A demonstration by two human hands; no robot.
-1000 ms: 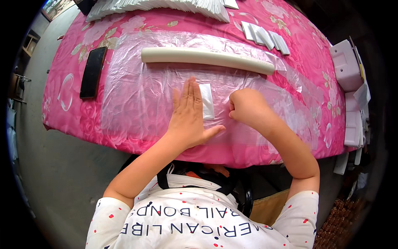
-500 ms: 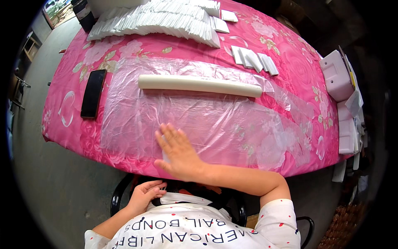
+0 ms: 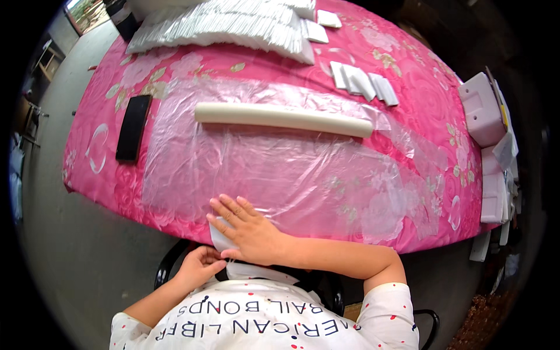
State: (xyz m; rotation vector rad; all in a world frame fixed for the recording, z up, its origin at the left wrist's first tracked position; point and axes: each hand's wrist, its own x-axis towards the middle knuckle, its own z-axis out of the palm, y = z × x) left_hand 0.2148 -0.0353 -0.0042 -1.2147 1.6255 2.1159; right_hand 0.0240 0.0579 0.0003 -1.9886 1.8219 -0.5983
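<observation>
My right hand (image 3: pixel 251 230) lies flat with its fingers spread at the table's near edge. Under its palm and fingers, a folded white packet (image 3: pixel 221 238) shows partly, the rest covered by the hand. Just below the edge, by my body, my left hand (image 3: pixel 200 269) has its fingers curled close to the packet's lower end; what they hold, if anything, is hidden. Beyond my right hand a thin clear plastic sheet (image 3: pixel 280 181) is spread wrinkled over the tablecloth. Across its far part rests a long cream-white roll or tube (image 3: pixel 283 119).
A black phone (image 3: pixel 133 128) lies left of the sheet. Long rows of folded white packets (image 3: pixel 227 29) stand at the far left, with several loose white packets (image 3: pixel 356 80) to their right. White foam boxes (image 3: pixel 481 108) flank the table's right edge. The tablecloth (image 3: pixel 408 76) is pink and floral.
My right hand has slid toward me from the plastic sheet to the near edge, and more of the white packet now shows beneath it. The left hand has come up slightly, fingers now curled.
</observation>
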